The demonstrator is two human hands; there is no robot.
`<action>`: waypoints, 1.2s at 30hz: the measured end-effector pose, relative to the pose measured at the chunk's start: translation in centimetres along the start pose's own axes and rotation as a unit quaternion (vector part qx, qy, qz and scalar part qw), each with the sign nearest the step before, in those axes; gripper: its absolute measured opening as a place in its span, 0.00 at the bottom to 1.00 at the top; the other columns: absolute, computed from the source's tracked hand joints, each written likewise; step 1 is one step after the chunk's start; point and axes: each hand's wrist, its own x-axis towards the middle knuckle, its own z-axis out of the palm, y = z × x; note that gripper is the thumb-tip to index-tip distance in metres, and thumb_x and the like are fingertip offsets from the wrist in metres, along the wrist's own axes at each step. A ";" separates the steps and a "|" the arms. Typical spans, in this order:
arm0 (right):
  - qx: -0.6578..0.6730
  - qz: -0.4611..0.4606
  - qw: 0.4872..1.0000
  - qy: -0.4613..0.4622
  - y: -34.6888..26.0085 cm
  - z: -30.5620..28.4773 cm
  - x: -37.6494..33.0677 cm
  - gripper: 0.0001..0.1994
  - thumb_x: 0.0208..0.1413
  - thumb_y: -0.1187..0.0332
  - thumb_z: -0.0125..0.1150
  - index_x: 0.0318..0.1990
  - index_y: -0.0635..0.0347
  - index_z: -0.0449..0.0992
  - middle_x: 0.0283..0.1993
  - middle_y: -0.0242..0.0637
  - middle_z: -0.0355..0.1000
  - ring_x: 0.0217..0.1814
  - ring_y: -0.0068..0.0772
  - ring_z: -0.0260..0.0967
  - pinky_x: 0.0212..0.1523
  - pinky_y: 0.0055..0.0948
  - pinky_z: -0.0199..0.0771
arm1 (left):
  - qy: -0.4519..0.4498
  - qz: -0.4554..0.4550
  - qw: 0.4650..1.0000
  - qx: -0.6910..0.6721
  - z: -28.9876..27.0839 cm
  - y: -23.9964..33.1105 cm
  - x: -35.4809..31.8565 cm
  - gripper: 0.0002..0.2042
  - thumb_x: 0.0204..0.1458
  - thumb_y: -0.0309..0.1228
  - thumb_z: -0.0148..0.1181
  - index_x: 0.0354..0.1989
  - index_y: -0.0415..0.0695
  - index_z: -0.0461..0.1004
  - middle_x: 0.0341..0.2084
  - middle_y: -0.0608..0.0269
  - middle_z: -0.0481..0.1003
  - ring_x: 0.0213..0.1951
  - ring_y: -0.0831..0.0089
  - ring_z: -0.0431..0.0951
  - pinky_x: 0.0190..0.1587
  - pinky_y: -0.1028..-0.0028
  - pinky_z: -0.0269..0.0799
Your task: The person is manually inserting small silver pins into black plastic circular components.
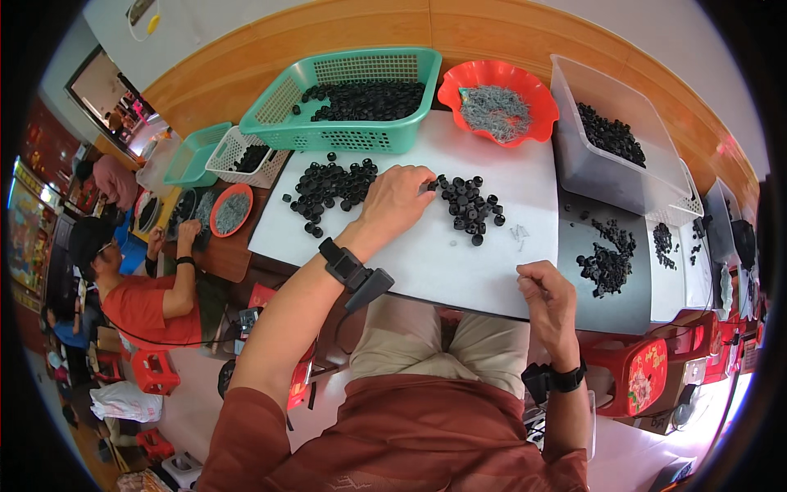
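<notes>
My left hand [395, 205] reaches over the white work surface [385, 266], its thumb and forefinger pinched on a small black round cap [431, 187]. Right beside those fingertips lies a heap of the same black caps [469, 207]. A larger pile of caps [328, 190] spreads to the left of that hand. At the front right edge of the surface, my right hand [548, 297] is closed, fingers curled; what it may hold is hidden. Beyond it lie a few thin metal pins [518, 235].
Along the back stand a green basket [344, 135] of black caps, a red scalloped bowl [541, 94] of metal pins and a clear bin [607, 152] of black parts. More small black parts [607, 258] lie on the dark board at right. A person in red [160, 303] sits at left.
</notes>
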 end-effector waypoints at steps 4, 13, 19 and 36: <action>0.005 -0.014 1.000 0.002 -0.2 0.0 0.0 0.05 0.59 0.79 0.60 0.42 0.65 0.77 0.36 0.39 0.75 0.33 0.29 0.70 0.36 0.24 0.69 | 0.018 -0.003 1.000 0.005 0.4 0.2 0.3 0.11 0.49 0.29 0.65 0.39 0.38 0.81 0.36 0.51 0.81 0.38 0.54 0.81 0.43 0.62 0.76; 0.044 0.012 0.999 0.016 0.4 -0.1 -0.3 0.07 0.56 0.81 0.62 0.42 0.67 0.78 0.37 0.41 0.76 0.34 0.30 0.72 0.37 0.23 0.71 | 0.066 -0.034 0.982 -0.172 -0.8 2.7 -3.6 0.06 0.50 0.22 0.65 0.37 0.36 0.82 0.36 0.56 0.81 0.39 0.68 0.83 0.42 0.75 0.79; 0.033 -0.005 0.999 0.024 -0.4 -0.2 0.0 0.06 0.55 0.82 0.63 0.39 0.67 0.79 0.36 0.43 0.79 0.35 0.32 0.77 0.37 0.25 0.74 | 0.044 -0.057 0.968 -0.241 -2.0 5.0 -5.9 0.06 0.52 0.18 0.64 0.38 0.36 0.82 0.40 0.59 0.80 0.39 0.75 0.81 0.42 0.78 0.78; 0.038 -0.100 0.994 -0.024 -3.2 2.8 1.2 0.06 0.53 0.80 0.66 0.38 0.64 0.79 0.36 0.43 0.79 0.35 0.39 0.78 0.34 0.30 0.78 | -0.076 -0.075 0.916 -0.386 -1.1 9.1 -9.8 0.20 0.50 0.16 0.67 0.52 0.36 0.70 0.41 0.55 0.80 0.41 0.74 0.81 0.49 0.73 0.81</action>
